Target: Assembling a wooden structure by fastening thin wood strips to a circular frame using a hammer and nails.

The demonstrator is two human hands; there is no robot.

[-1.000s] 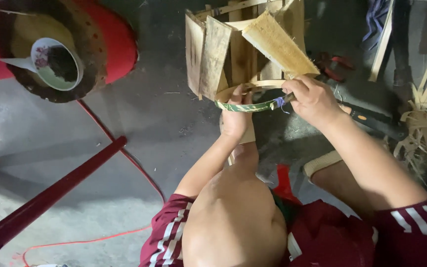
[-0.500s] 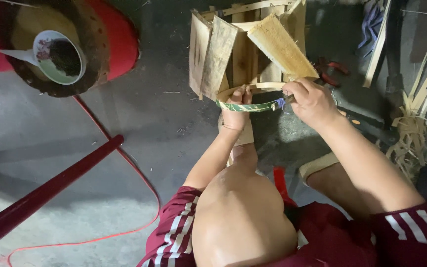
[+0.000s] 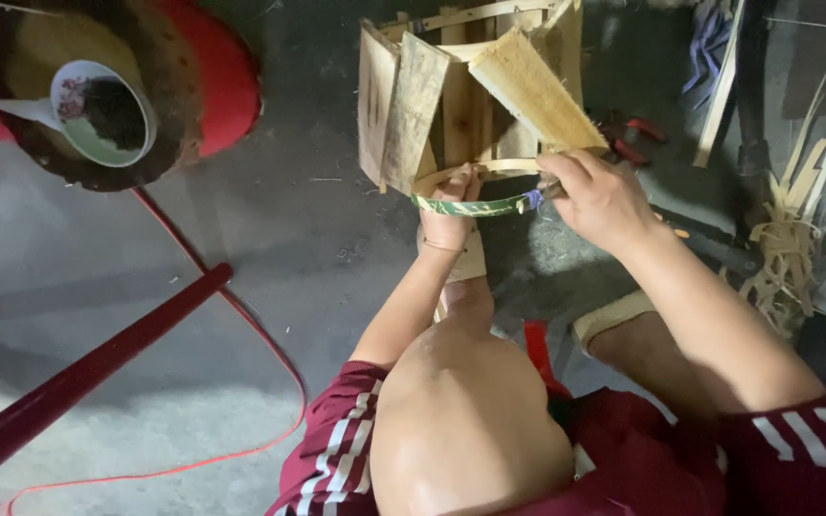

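Two bare hands hold a frame of flat wooden slats (image 3: 451,105) up over the grey floor (image 3: 270,258). The left hand (image 3: 449,212) is closed on the thin green hoop (image 3: 475,204) at the frame's bottom edge. The right hand (image 3: 602,196) pinches the same hoop at its right end, beside a bit of purple tie. Far to the left, a white cup (image 3: 97,115) sits on a round brown block on a red stool (image 3: 227,86). Pale strips (image 3: 791,248) lie near the floor's right edge.
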